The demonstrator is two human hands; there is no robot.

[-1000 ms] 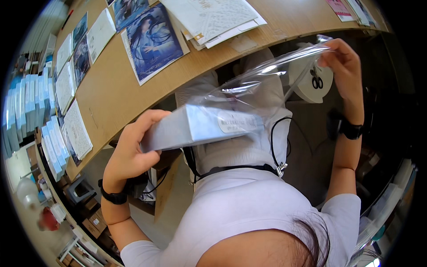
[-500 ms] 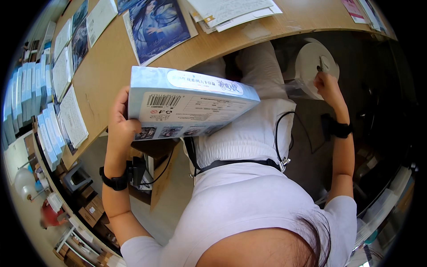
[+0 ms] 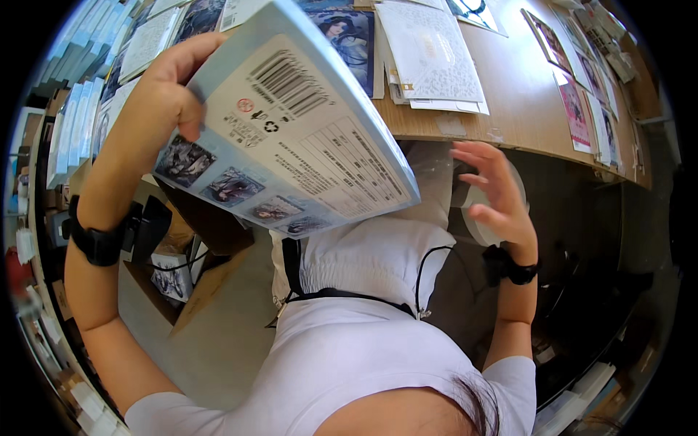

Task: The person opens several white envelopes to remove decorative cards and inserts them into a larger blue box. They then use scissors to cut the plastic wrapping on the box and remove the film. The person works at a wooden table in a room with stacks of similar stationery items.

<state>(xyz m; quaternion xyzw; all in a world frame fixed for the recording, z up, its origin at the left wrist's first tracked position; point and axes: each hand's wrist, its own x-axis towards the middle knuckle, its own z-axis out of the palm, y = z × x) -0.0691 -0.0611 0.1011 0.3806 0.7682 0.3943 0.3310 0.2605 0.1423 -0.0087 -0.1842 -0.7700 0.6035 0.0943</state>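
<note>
A flat light-blue box [image 3: 342,156] is tilted up over my lap. Its back, with a barcode, a white label panel and a row of small pictures, faces me. My left hand [image 3: 163,91] grips the box at its left edge, thumb on the back face and fingers behind. To the right of the box my right hand [image 3: 498,189] is raised with its fingers apart and nothing in it. Below and behind that hand shows a white round object [image 3: 476,218], partly covered; I cannot tell its kind.
The wooden table [image 3: 509,80] stretches across the far side, bearing an illustrated print [image 3: 356,54] and a pile of white patterned sheets [image 3: 429,65]. Stacked light-blue boxes [image 3: 76,127] stand at the left. An open cardboard carton [image 3: 207,294] sits on the floor at lower left.
The blue box has risen and tilted, its far left corner now higher. My right hand has left the white round object, moved toward the box and opened. The view has shifted.
</note>
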